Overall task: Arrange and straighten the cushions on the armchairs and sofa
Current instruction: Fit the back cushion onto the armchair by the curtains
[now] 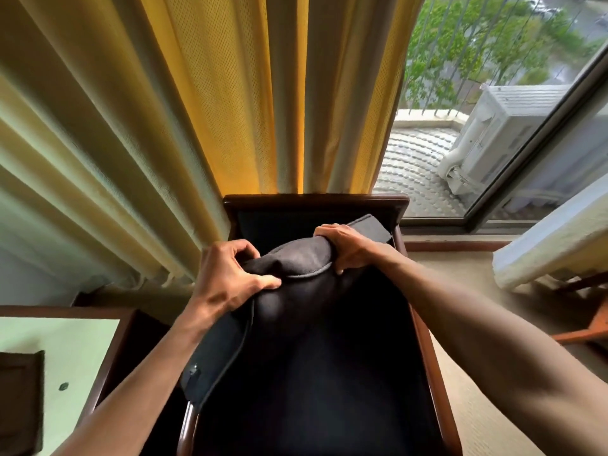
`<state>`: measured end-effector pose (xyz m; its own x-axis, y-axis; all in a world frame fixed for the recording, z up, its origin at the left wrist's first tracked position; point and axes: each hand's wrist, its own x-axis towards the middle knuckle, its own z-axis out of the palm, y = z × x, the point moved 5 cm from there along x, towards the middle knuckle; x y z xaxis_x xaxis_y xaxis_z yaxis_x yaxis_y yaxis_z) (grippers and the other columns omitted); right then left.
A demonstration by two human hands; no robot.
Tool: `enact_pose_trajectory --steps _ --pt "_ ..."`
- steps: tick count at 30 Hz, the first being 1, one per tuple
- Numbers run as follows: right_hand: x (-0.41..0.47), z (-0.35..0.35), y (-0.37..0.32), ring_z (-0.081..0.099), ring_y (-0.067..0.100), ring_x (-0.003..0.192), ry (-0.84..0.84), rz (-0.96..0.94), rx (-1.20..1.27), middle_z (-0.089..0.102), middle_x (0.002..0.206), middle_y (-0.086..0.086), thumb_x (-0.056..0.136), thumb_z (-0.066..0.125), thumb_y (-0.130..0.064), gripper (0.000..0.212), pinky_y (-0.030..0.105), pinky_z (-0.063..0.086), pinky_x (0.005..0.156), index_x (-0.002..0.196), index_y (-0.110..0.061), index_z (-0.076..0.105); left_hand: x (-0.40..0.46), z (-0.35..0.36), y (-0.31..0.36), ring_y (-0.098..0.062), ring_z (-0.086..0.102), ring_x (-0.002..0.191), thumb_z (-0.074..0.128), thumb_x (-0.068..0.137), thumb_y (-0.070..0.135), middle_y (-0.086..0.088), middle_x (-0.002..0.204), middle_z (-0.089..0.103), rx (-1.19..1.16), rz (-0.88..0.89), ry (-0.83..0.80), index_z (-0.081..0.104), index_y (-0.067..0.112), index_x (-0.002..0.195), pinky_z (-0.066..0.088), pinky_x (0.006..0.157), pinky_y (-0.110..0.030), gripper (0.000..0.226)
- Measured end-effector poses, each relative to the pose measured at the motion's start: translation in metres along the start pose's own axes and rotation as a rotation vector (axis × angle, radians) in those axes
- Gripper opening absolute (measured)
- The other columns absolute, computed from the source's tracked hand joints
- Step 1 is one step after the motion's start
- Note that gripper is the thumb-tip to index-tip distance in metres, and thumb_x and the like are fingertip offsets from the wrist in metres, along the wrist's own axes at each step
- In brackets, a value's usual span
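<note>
A dark grey cushion (296,311) with piped edges is lifted and bent over the seat of a dark wooden armchair (316,205). My left hand (227,278) pinches its upper left corner. My right hand (345,248) grips its top edge on the right, fingers curled over the fabric. The cushion's lower part hangs down the chair's left side, where a small tag or button shows. The seat below is black and mostly in shadow.
Yellow curtains (197,110) hang right behind the chair. A window (493,93) at the right looks onto a balcony with an air-conditioner unit. A pale-topped table (75,357) stands at the left, with a dark object on it. Another piece of furniture with a light cover (552,245) sits at the right.
</note>
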<state>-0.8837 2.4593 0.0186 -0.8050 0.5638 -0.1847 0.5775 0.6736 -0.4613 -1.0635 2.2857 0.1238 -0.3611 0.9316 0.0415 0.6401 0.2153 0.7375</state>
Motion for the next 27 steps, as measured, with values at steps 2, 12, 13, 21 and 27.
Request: enact_pose_trajectory --steps 2,12,13,21,27 --pt "0.004 -0.008 -0.011 0.050 0.022 0.096 -0.065 -0.036 -0.102 0.059 0.101 0.001 0.041 0.080 -0.010 0.066 0.036 0.042 0.079 0.102 -0.015 0.054 -0.012 0.006 -0.015 -0.003 0.045 0.044 0.095 0.042 0.037 0.009 0.054 0.060 0.011 -0.037 -0.016 0.062 0.018 0.058 0.038 0.047 -0.020 0.041" --pt "-0.024 0.082 -0.004 0.063 0.024 0.092 -0.097 0.104 -0.269 0.069 0.093 -0.002 0.048 0.073 -0.031 0.046 0.035 0.041 0.072 0.089 -0.025 0.054 -0.021 0.069 -0.140 -0.020 0.061 0.084 0.076 0.038 0.047 0.008 0.089 0.057 0.311 -0.097 -0.284 0.054 0.026 0.086 0.052 0.072 -0.037 0.056" --pt "-0.025 0.096 -0.002 0.062 0.026 0.096 -0.078 0.119 -0.255 0.069 0.099 -0.001 0.053 0.072 -0.029 0.046 0.037 0.042 0.077 0.096 -0.023 0.055 -0.017 0.078 -0.145 -0.021 0.059 0.090 0.077 0.041 0.042 0.007 0.096 0.053 0.385 -0.089 -0.331 0.052 0.025 0.093 0.052 0.073 -0.038 0.060" --pt "-0.024 0.111 0.029 0.039 0.026 0.119 0.036 0.146 -0.287 0.042 0.131 0.005 0.056 0.078 -0.048 0.095 0.042 0.033 0.106 0.137 -0.020 0.037 0.003 0.142 -0.155 -0.036 0.026 0.137 0.074 0.058 0.036 -0.011 0.144 0.023 0.783 0.000 -0.419 0.016 0.015 0.150 0.013 0.111 -0.067 0.111" --pt "-0.058 0.105 0.090 0.027 0.032 0.143 -0.098 0.298 -0.494 0.029 0.152 0.013 0.048 0.092 -0.039 0.142 0.049 0.012 0.122 0.156 -0.017 0.003 0.017 0.176 -0.147 -0.038 0.038 0.132 0.089 0.041 0.033 -0.014 0.139 0.039 0.893 0.104 -0.426 0.018 0.014 0.153 0.011 0.108 -0.071 0.134"
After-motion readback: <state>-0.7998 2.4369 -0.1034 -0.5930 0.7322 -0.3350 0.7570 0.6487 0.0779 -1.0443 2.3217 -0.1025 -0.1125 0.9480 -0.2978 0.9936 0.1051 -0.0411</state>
